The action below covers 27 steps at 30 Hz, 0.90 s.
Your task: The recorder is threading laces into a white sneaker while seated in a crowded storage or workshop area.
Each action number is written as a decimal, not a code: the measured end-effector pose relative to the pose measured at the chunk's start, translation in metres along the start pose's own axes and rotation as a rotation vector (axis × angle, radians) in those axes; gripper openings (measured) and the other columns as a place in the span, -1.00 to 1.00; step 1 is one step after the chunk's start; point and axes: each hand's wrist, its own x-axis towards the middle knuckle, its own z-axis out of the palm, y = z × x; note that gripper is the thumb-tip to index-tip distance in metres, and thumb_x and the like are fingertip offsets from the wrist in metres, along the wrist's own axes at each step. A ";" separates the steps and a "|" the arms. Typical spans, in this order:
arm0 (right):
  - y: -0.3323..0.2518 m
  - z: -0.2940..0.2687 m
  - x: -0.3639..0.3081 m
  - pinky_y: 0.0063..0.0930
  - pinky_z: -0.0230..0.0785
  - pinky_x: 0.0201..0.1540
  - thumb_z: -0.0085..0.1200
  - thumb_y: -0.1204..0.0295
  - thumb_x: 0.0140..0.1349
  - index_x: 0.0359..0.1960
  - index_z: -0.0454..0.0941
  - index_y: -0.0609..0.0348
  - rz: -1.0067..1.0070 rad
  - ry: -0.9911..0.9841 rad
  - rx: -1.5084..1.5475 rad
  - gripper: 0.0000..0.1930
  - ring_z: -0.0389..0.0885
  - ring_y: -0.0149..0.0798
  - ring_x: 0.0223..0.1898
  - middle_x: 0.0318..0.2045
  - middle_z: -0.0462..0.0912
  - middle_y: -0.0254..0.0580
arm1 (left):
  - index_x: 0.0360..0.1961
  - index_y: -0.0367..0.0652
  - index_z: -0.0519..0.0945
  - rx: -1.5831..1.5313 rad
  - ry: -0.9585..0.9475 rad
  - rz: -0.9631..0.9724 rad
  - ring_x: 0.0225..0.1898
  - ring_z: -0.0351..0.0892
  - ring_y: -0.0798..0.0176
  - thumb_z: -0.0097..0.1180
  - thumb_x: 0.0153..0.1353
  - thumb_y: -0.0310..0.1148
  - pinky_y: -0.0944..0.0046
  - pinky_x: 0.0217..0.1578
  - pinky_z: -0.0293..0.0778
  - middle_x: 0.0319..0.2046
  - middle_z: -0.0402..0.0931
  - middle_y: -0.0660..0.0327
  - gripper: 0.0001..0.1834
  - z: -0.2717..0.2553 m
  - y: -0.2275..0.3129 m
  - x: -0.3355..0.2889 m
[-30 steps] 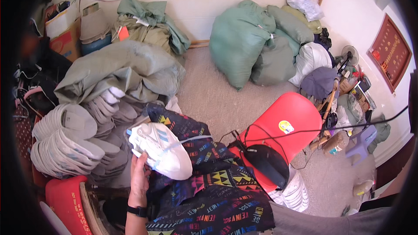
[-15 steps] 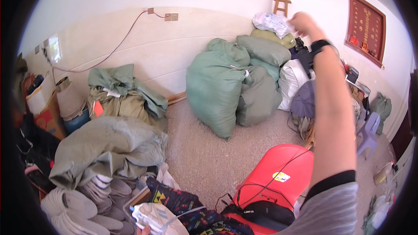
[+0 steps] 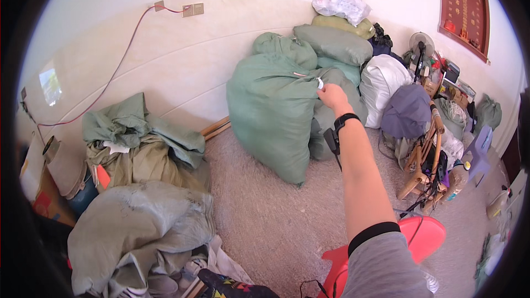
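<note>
Right hand: the bare right hand (image 3: 333,97) reaches out with the fingers bent inward; how far they are closed, and whether they have hold of anything, cannot be told.
Left hand: out of view, so its state cannot be told.
Wrist: a black band (image 3: 346,120) circles it, with a small black box-like device (image 3: 331,141) on its left side.
Sleeve: a grey short sleeve with a black cuff (image 3: 381,262) covers the upper arm.
Big sack: a bulging green fabric sack (image 3: 269,116) stands on the speckled floor (image 3: 259,226), just left of the right hand in view; contact is unclear.
Tag: a small white scrap (image 3: 320,83) shows at the fingertips, by the sack's gathered top.
Behind the hand: a grey-green fabric sack (image 3: 326,138) is partly covered by the hand and the device.
Above the hand: a long grey-green sack (image 3: 334,44) lies across the pile, under a translucent white plastic bag (image 3: 341,7).
Right of the hand: a full white sack (image 3: 383,85), then a purple-grey cloth bundle (image 3: 407,111).
Below the hand, beside the forearm: a red plastic chair (image 3: 428,236), partly hidden by the arm.
Far left, lower than the hand: a crumpled grey-olive cloth sack (image 3: 141,226).
</note>
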 end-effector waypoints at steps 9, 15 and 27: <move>0.037 0.122 0.043 -0.12 0.35 0.20 0.12 0.12 0.23 0.28 0.35 0.04 0.168 0.135 0.059 -0.40 0.46 0.09 0.19 0.21 0.45 0.05 | -0.14 0.03 0.54 0.058 -0.005 -0.131 -0.61 0.23 0.48 0.09 0.31 -0.09 0.42 -0.61 0.12 -0.56 0.34 0.50 -0.76 0.034 -0.004 0.108; 0.058 0.181 0.100 -0.05 0.27 0.28 0.02 0.19 0.31 0.45 -0.01 -0.01 0.009 0.227 0.153 -0.28 0.31 0.16 0.30 0.40 0.11 0.10 | -0.17 0.04 0.53 0.090 0.048 -0.246 -0.62 0.23 0.48 0.09 0.31 -0.08 0.41 -0.62 0.12 -0.57 0.33 0.49 -0.77 0.028 -0.029 0.130; 0.083 0.231 0.152 -0.10 0.12 0.37 0.07 0.28 0.27 0.44 -0.07 0.25 -0.008 0.100 0.239 -0.21 0.19 0.21 0.36 0.32 0.20 0.32 | -0.23 0.05 0.52 0.024 0.187 -0.314 -0.64 0.22 0.47 0.09 0.30 -0.08 0.40 -0.63 0.12 -0.59 0.32 0.49 -0.79 0.005 -0.067 0.113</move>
